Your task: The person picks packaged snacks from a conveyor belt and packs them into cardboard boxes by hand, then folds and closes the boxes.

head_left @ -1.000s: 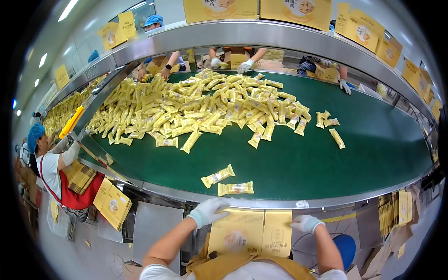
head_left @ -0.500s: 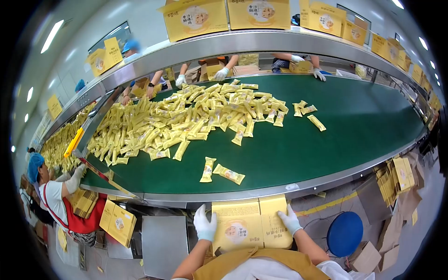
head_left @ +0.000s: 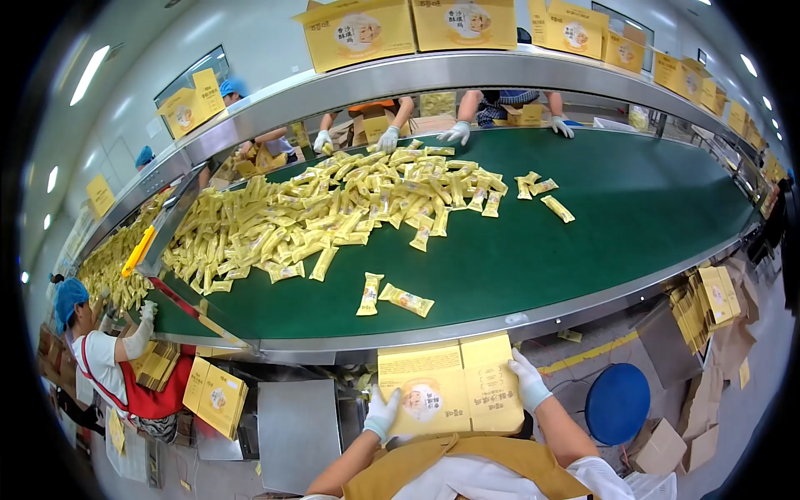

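Observation:
Close in front of my body is a yellow printed cardboard carton (head_left: 442, 367), two printed panels facing up and a fold line between them. At its lower left edge, my left hand (head_left: 382, 412), in a white glove, grips with the thumb over the front. My right hand (head_left: 529, 380), also gloved, holds the right edge, its fingers partly hidden behind the cardboard. Beyond the carton, two yellow wrapped snack bars (head_left: 407, 300) lie near the front of the green conveyor belt (head_left: 517, 258). A large heap of the same bars (head_left: 333, 204) covers the belt's left and middle.
A metal rail (head_left: 350, 83) spans overhead, with yellow boxes (head_left: 358, 35) on top. Across the belt, gloved hands (head_left: 455, 132) of other people reach in. A co-worker (head_left: 108, 350) stands at left. Beside me are a metal table (head_left: 296, 433) and a blue stool (head_left: 617, 404).
My left hand has gone from spread beside the carton to gripping its lower left edge. My right hand has moved slightly up along the right edge. Across the belt, a co-worker's hand has shifted left.

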A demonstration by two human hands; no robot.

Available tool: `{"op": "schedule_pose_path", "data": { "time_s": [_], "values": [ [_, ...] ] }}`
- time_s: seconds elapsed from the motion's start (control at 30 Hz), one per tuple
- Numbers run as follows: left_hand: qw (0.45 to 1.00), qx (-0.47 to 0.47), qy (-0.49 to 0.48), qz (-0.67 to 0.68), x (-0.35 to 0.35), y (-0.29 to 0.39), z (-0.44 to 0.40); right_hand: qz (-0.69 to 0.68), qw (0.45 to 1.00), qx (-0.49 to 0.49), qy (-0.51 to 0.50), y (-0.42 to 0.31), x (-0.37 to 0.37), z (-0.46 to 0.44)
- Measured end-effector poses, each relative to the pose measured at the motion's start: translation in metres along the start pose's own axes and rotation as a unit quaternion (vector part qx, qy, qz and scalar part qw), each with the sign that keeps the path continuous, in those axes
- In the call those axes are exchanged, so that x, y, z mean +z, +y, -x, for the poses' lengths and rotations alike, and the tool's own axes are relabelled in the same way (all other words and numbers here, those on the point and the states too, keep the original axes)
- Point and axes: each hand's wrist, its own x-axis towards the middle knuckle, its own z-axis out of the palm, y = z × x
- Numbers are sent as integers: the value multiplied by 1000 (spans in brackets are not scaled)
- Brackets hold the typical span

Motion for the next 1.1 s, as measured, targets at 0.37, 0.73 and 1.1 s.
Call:
{"op": "schedule_pose_path", "data": {
  "time_s": [0.37,0.73,1.1],
  "values": [
    [968,113,110,194,-8,41,35,-200,966,7,-163,-61,7,57],
    [950,278,138,-11,-45,130,-35,227,939,-256,26,-164,0,55],
    [857,344,236,-304,-32,94,-137,729,545,-412,32,-194,140,-38]
  ]
}}
